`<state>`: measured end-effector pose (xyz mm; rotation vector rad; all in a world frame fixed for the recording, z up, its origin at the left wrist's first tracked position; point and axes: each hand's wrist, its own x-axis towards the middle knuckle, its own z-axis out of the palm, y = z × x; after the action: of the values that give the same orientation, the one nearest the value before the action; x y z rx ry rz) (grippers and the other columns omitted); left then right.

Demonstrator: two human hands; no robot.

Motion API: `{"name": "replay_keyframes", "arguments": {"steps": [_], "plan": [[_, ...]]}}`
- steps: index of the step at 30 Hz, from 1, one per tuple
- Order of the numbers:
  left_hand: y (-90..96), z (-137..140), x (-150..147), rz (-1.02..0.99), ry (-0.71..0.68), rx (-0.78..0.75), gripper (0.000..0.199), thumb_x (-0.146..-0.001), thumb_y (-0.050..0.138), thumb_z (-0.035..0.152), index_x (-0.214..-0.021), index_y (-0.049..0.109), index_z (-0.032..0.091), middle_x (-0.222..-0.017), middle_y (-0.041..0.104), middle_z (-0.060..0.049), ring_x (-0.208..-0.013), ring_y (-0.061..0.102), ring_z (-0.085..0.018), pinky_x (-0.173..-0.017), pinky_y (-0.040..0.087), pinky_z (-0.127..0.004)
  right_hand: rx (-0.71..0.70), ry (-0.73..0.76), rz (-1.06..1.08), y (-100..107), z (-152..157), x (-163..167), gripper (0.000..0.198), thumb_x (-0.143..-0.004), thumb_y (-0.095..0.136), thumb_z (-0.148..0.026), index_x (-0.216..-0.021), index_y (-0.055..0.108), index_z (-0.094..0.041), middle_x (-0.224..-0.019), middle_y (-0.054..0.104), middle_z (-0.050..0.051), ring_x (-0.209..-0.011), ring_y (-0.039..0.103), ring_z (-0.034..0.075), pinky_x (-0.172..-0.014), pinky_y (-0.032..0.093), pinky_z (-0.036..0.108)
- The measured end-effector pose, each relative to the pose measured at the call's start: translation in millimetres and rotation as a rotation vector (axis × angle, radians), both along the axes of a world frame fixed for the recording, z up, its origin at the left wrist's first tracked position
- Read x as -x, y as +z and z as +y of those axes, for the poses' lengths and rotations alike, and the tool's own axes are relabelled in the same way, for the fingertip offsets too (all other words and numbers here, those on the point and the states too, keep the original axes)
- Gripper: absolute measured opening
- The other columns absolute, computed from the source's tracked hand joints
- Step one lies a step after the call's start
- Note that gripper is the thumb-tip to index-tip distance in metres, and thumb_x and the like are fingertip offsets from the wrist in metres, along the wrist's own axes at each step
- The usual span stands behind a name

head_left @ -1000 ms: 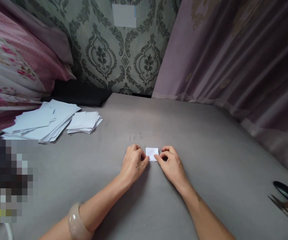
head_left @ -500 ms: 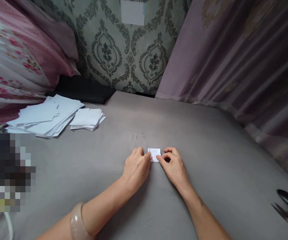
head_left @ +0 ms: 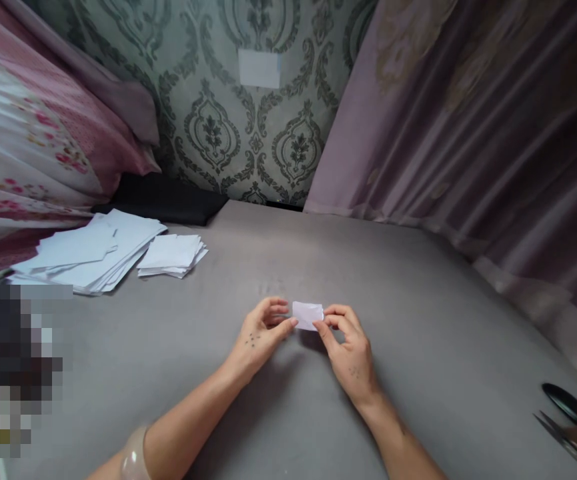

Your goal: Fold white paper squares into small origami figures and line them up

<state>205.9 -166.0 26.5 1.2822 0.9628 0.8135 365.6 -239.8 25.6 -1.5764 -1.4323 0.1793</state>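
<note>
A small folded piece of white paper [head_left: 307, 315] is raised a little above the grey surface, its shadow beneath. My right hand [head_left: 351, 353] pinches its right edge between thumb and fingers. On the other side, my left hand [head_left: 261, 340] has its fingers apart, with the thumb tip at the paper's lower left corner. Whether that thumb touches the paper or is just beside it I cannot tell.
A stack of small white papers [head_left: 171, 255] lies at the back left, beside larger white sheets [head_left: 93, 250]. Folded black cloth [head_left: 168, 199] sits behind them. Scissors [head_left: 563, 437] with dark handles rest at the right edge. Curtains [head_left: 393, 133] border the grey covered surface [head_left: 248, 233].
The paper has been lifted off the surface in my right hand. My left hand has moved slightly left and its fingers have spread. The view has tilted up a little.
</note>
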Motion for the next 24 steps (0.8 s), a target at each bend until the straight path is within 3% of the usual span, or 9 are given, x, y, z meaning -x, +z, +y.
{"name": "replay_keyframes", "arguments": {"steps": [2,6,9,13,18,21,24], "plan": [[7.2,-4.9,2.9,-0.158,-0.069,0.145,0.038,-0.07,0.074,0.037,-0.098,0.059,0.017,-0.105,0.066,-0.009,-0.093,0.063,-0.019,-0.082,0.049,-0.029,-0.076,-0.014,-0.018,2.5,-2.5,0.8,0.009,-0.088,0.058,-0.025,-0.081,0.06,-0.02,-0.096,0.057,0.005,-0.091,0.057,0.016,-0.083,0.046,0.029],[13.7,-12.2,6.6,-0.285,-0.167,0.371,0.036,-0.071,0.076,0.035,-0.099,0.063,0.016,-0.098,0.07,-0.009,-0.096,0.065,-0.021,-0.086,0.049,-0.033,-0.188,-0.025,-0.07,3.8,-6.5,1.4,0.002,-0.087,0.059,-0.022,-0.086,0.058,-0.021,-0.097,0.056,0.005,-0.094,0.057,0.017,-0.086,0.046,0.03],[15.4,-13.6,6.4,-0.353,-0.201,0.398,0.039,-0.072,0.076,0.034,-0.104,0.066,0.015,-0.102,0.071,-0.012,-0.097,0.065,-0.024,-0.087,0.05,-0.036,-0.192,0.025,-0.103,3.1,-8.8,3.5,0.002,-0.088,0.059,-0.022,-0.088,0.057,-0.022,-0.098,0.056,0.005,-0.096,0.057,0.017,-0.087,0.047,0.031],[18.2,-12.8,6.1,-0.251,-0.104,0.144,0.026,-0.074,0.072,0.035,-0.09,0.074,0.013,-0.093,0.074,-0.01,-0.089,0.066,-0.022,-0.085,0.05,-0.032,-0.15,0.094,-0.123,5.7,-10.2,7.3,0.004,-0.087,0.059,-0.021,-0.09,0.056,-0.022,-0.102,0.055,0.005,-0.101,0.056,0.019,-0.09,0.046,0.034],[13.8,-13.8,7.7,-0.092,-0.105,-0.281,0.018,-0.08,0.065,0.031,-0.087,0.075,0.018,-0.096,0.074,-0.007,-0.09,0.067,-0.021,-0.085,0.05,-0.03,-0.143,0.088,-0.093,13.9,-11.4,11.6,0.028,-0.084,0.064,-0.025,-0.111,0.057,-0.024,-0.111,0.053,0.008,-0.106,0.054,0.02,-0.093,0.046,0.037],[11.1,-17.1,8.0,-0.032,-0.181,-0.5,0.018,-0.085,0.059,0.028,-0.091,0.074,0.02,-0.1,0.072,-0.008,-0.092,0.067,-0.02,-0.085,0.05,-0.03,-0.148,0.096,-0.083,16.9,-12.4,15.1,0.014,-0.084,0.064,-0.025,-0.098,0.066,-0.026,-0.11,0.053,0.007,-0.105,0.054,0.02,-0.092,0.047,0.038],[13.9,-20.4,8.0,0.006,-0.223,-0.55,0.019,-0.088,0.056,0.028,-0.092,0.073,0.02,-0.1,0.072,-0.009,-0.092,0.066,-0.02,-0.084,0.05,-0.029,-0.137,0.067,-0.036,18.4,-12.6,17.8,0.008,-0.085,0.061,-0.024,-0.086,0.069,-0.025,-0.107,0.054,0.006,-0.103,0.055,0.02,-0.091,0.047,0.038]]}}
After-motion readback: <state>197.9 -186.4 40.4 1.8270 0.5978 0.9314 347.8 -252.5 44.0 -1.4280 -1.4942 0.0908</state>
